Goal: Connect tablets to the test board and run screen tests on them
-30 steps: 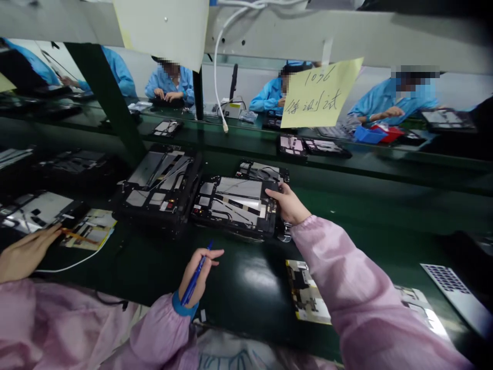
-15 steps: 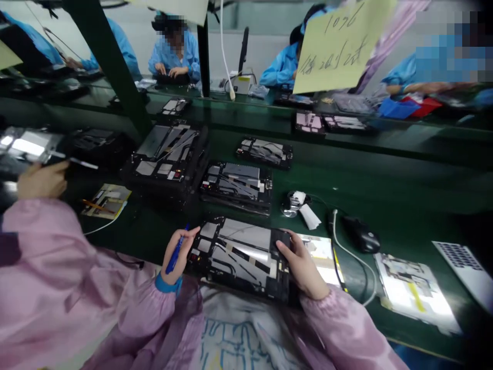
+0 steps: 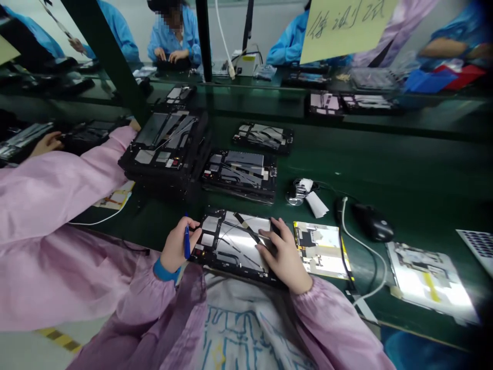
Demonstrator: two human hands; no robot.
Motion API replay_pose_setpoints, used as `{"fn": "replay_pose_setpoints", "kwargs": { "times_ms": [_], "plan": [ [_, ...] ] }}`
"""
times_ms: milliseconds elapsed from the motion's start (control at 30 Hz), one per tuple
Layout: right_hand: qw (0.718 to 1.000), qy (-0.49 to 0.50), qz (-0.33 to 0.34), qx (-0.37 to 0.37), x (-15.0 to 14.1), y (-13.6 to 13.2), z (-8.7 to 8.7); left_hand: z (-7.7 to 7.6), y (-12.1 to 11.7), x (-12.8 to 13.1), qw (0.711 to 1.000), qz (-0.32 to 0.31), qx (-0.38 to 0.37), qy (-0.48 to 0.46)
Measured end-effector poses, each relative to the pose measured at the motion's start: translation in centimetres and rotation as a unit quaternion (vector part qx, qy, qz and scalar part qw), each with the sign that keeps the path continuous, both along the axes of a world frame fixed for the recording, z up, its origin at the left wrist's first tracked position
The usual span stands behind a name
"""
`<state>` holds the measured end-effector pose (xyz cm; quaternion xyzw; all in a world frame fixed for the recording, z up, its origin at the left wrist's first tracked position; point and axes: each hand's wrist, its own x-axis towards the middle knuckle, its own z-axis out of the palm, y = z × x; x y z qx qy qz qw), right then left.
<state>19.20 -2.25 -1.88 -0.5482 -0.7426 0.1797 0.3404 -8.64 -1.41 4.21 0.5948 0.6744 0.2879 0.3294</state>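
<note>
The open tablet (image 3: 231, 241) lies flat between the person's two hands, close to the white shirt (image 3: 239, 308), with its shiny metal inside facing up. The left hand (image 3: 177, 246) is at its left end, with the fingertips right at the edge of the black frame. Those fingers are closed around a thin blue stick (image 3: 187, 241), which points up — away from the tablet's middle. The right hand (image 3: 287, 259) is over the right end. Its fingers are bent and spread apart, with the tablet under them and the tips near the low end of a dark strip (image 3: 246, 226). I cannot tell if they touch that strip. Just past the tablet is a low pile of tablets (image 3: 239, 177), and a taller pile (image 3: 165, 141) sits to its left. To the right of the right hand is a flat panel with yellow edges (image 3: 321, 244) — and farther right, a black mouse (image 3: 373, 221). Another person's pink sleeve (image 3: 65, 190) reaches in from the left.
</note>
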Motion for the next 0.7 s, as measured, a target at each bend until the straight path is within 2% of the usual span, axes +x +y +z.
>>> {"fn": "replay_pose_setpoints", "kwargs": {
  "times_ms": [100,233,333,433,567,700],
  "plan": [
    [0.999,0.030,0.022,0.014,0.4,0.4,0.1,0.2,-0.1,-0.3,1.000,-0.005,-0.020,-0.012],
    [0.999,0.041,0.030,0.010,0.4,0.3,0.4,0.7,0.0,-0.3,0.994,0.018,-0.053,-0.091],
    [0.999,0.004,0.052,-0.009,0.2,0.3,0.7,1.1,0.4,-0.4,0.982,0.046,-0.098,-0.153],
    [0.997,-0.038,0.062,-0.027,-0.1,0.4,1.0,1.3,0.9,-0.7,0.976,0.055,-0.120,-0.172],
    [0.998,-0.004,0.070,0.001,0.1,0.6,0.7,1.3,1.4,-1.1,0.987,0.025,-0.082,-0.138],
    [0.987,0.091,0.129,0.026,1.0,0.4,0.4,1.8,1.6,-0.7,0.998,-0.016,-0.012,-0.053]
  ]
}}
